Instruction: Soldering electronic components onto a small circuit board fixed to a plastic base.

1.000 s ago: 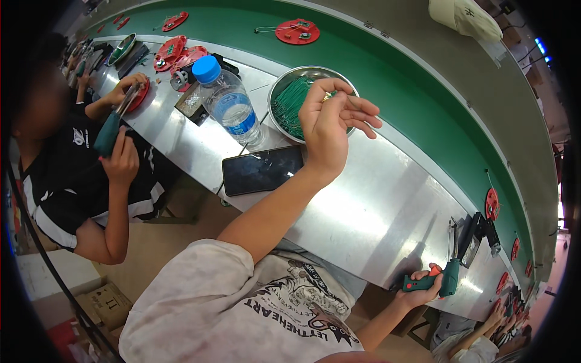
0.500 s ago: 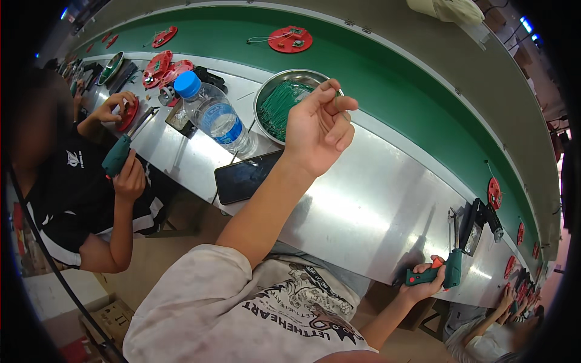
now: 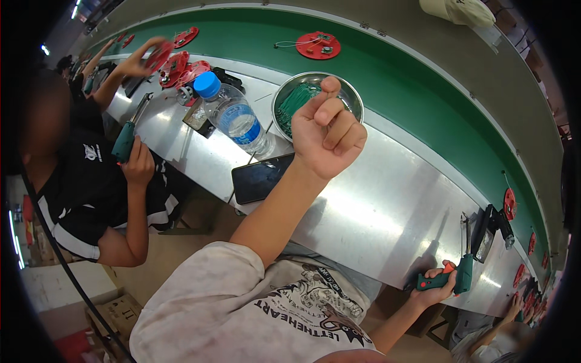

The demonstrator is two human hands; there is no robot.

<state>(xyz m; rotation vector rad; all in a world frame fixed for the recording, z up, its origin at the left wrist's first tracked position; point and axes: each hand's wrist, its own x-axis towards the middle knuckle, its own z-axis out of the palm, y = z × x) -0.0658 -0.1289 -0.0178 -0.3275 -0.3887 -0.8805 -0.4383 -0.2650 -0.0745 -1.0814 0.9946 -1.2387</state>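
Note:
My left hand (image 3: 331,134) is raised over the near edge of a steel bowl (image 3: 361,107). Its fingers are curled in and the thumb presses against them; anything between the tips is hidden or too small to name. Thin green wires (image 3: 292,104) lie bunched in the bowl, partly covered by that hand. At the right, my right hand (image 3: 433,294) grips a green pistol-shaped soldering gun (image 3: 464,275) with a red trigger, its metal tip pointing up and away from me. Left of the bowl stand a water bottle (image 3: 239,124) with a blue cap and a black phone (image 3: 260,180).
A green conveyor belt (image 3: 399,91) carries red round parts (image 3: 319,46) behind the steel bench (image 3: 357,212). Black stands (image 3: 484,233) sit at the bench's right. On my left a co-worker holds another soldering gun (image 3: 124,142) and a red disc (image 3: 158,57).
My left fingers have curled in more, and that hand has drawn slightly nearer me off the bowl. The co-worker's red disc has risen toward the belt. The whole view has shifted slightly.

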